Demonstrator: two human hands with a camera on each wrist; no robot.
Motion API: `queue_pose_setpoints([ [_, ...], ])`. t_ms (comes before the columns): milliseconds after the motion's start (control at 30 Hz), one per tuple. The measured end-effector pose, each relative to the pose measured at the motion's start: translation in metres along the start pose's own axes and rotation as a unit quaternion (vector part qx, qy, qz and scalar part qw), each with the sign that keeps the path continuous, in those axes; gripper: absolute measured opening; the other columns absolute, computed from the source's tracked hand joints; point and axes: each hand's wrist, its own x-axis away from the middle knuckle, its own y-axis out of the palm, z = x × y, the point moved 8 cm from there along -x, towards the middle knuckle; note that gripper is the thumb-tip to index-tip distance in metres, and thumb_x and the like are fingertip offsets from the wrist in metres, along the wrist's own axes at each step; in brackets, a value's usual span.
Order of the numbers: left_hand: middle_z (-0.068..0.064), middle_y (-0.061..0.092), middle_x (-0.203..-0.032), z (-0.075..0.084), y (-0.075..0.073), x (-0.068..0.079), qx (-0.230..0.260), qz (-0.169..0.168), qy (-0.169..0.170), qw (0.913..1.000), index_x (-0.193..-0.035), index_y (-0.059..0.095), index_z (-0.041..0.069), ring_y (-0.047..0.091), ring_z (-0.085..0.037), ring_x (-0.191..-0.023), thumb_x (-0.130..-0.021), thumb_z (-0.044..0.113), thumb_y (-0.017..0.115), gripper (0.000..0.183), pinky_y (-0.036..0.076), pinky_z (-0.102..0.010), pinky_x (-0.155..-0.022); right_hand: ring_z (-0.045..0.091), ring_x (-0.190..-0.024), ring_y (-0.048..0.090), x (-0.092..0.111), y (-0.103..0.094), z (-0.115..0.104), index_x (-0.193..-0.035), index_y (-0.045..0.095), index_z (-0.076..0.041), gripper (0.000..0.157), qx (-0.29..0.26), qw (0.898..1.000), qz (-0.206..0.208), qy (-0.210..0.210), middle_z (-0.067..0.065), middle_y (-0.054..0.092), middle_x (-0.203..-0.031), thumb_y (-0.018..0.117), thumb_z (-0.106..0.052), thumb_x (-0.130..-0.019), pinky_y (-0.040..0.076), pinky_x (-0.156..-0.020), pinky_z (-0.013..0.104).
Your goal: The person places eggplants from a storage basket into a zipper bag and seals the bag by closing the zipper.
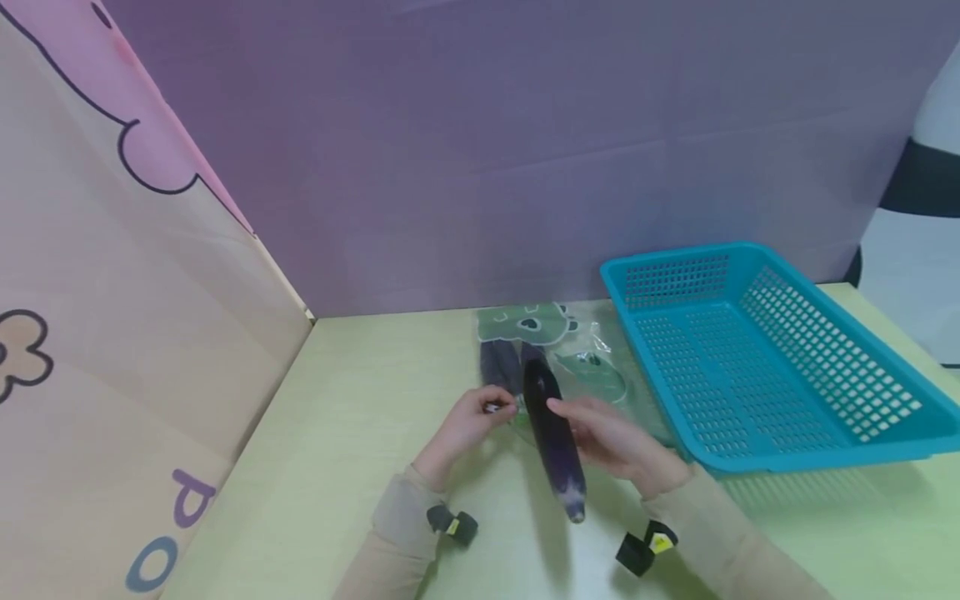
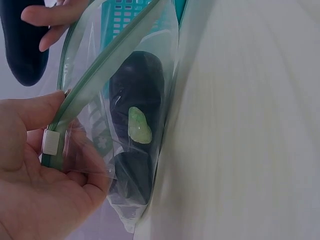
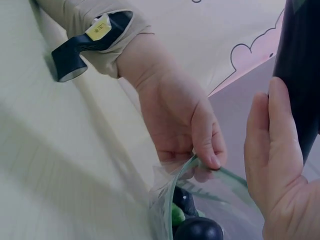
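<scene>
A long dark eggplant (image 1: 555, 442) is held by my right hand (image 1: 615, 442), its pale end tilted down toward me. With thumb and fingers, my left hand (image 1: 474, 418) pinches the green-edged mouth of a clear zip bag (image 1: 600, 375) printed with green shapes. The white slider (image 2: 51, 142) sits by those fingers in the left wrist view. Inside the bag lie dark eggplants (image 2: 134, 80), with a green end (image 2: 139, 126) showing. The held eggplant is outside the bag, above its opening. The bag mouth is parted.
A blue perforated basket (image 1: 772, 454) stands on the pale table (image 1: 352, 433), right of the bag. Behind rises a purple backdrop (image 1: 450, 167), and a printed panel (image 1: 112, 292) borders the left side. Each wrist wears a small black device (image 1: 452, 525).
</scene>
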Motion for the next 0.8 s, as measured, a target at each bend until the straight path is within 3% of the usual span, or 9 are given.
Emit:
queue_pose_setpoints([
  [333,-0.015,0.066,-0.094,-0.001,-0.001,0.0,-0.007,0.009,-0.002,0.9999,-0.094,0.066,0.0,0.055,-0.009,-0.078,-0.087,0.007,0.059,0.012,0.048,-0.022,-0.073,0.005,-0.077,0.063,0.007,-0.001,0.007,-0.096,0.068,-0.017,0.034,-0.014,0.998,-0.065,-0.005,-0.007,0.067,-0.086,0.034,-0.02,-0.1,0.053,-0.068,0.02],
  [800,-0.017,0.065,-0.092,-0.002,-0.012,-0.001,0.027,0.081,-0.002,0.9964,-0.093,0.065,-0.002,0.054,-0.009,-0.077,-0.087,0.005,0.06,0.011,0.048,-0.022,-0.072,0.007,-0.076,0.065,0.013,-0.002,0.022,-0.094,0.066,-0.015,0.024,0.013,0.996,-0.059,0.071,-0.004,0.068,-0.085,0.043,-0.022,-0.097,0.054,-0.069,0.023],
])
